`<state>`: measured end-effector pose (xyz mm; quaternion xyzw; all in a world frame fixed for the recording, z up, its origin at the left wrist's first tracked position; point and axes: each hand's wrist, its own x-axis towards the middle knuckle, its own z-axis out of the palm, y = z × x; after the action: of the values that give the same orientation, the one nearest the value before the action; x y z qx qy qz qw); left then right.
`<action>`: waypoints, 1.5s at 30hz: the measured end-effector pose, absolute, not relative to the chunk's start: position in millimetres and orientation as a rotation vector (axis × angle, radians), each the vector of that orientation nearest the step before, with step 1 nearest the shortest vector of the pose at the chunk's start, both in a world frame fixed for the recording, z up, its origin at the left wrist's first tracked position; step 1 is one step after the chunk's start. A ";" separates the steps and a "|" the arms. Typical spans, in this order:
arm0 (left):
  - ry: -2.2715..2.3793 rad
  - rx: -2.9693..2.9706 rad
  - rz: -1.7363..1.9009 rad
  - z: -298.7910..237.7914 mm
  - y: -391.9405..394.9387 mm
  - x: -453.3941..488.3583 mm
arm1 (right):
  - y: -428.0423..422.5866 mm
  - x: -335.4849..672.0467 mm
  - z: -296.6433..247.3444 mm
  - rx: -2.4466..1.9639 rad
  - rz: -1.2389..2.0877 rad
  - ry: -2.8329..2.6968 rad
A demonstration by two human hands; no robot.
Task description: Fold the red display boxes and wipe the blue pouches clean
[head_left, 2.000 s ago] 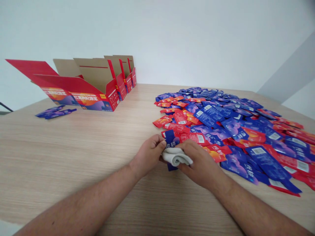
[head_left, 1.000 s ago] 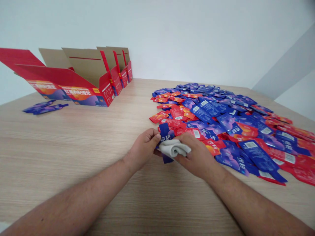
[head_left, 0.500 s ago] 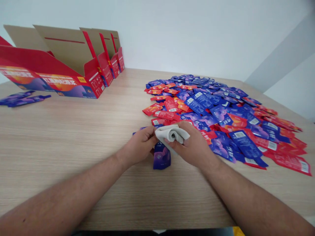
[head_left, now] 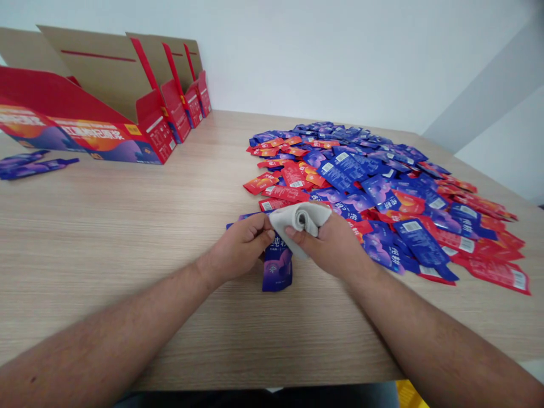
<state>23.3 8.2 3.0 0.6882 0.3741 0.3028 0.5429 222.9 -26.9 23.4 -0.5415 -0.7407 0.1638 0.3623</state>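
My left hand (head_left: 240, 246) pinches a blue and purple pouch (head_left: 277, 270) by its upper part, and the pouch hangs down towards the wooden table (head_left: 127, 226). My right hand (head_left: 334, 245) is closed on a folded white cloth (head_left: 300, 218) and presses it against the top of the same pouch. Both hands meet just in front of the near left edge of a big heap of blue and red pouches (head_left: 374, 181).
Several open red cardboard boxes (head_left: 106, 113) stand in a row at the back left, flaps up. A few blue pouches (head_left: 29, 165) lie at the far left beside the nearest box. A white wall rises behind the table.
The pouch has come off the heap's edge and now hangs from my left hand with its lower half showing. The cloth has shifted to its top. The view has tilted down and closer.
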 end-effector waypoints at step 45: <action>0.950 0.974 0.933 3.8 17.1 28.3 | -30.6 218.4 8.9 -1.338 0.421 -2.099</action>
<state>28.3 17.1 3.8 0.4335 0.4231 0.4152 0.6787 218.4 -30.6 8.9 -0.5049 -0.7922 0.1588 0.3036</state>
